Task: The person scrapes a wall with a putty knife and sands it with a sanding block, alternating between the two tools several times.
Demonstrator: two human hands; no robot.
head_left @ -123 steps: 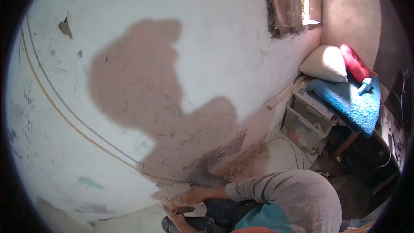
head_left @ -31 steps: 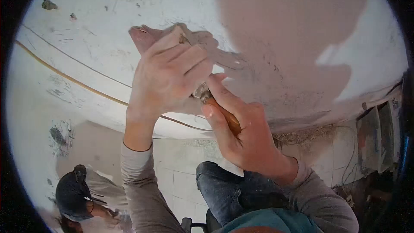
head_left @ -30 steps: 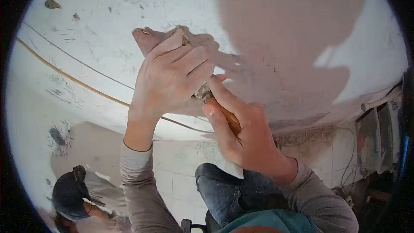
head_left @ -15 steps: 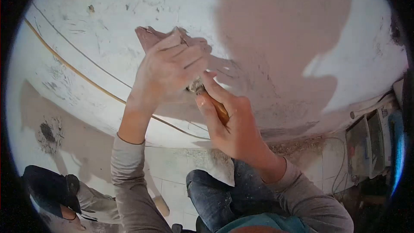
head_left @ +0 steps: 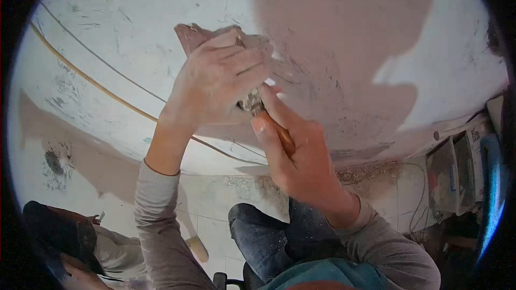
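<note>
Presently, head view: close two-handed work at a pale, scuffed wall, just beyond a pair of denim-covered knees.
Right hand: wrapped around the wooden handle of a tool, thumb and forefinger reaching towards the neck.
Left hand: clenched, fingers folded over a reddish-brown flat piece; underside of the grip hidden.
Tool: between the hands, slanted, handle near and right, metal neck far and left; orange-brown, shiny wood; neck crusted with pale, gritty matter; working end out of sight beneath the left hand.
Flat piece: jutting out past the left knuckles on the far side, edge uneven; contact with the wall impossible to confirm.
Step in hand: tool and piece brought together before the wall, by appearance.
Handling, as a judgement: steady hold on the piece, firm control of the handle, fingertips clear of the hidden end.
Left: yellowish cable along the wall; another person near.
Right: clear storage bin on the floor.
</note>
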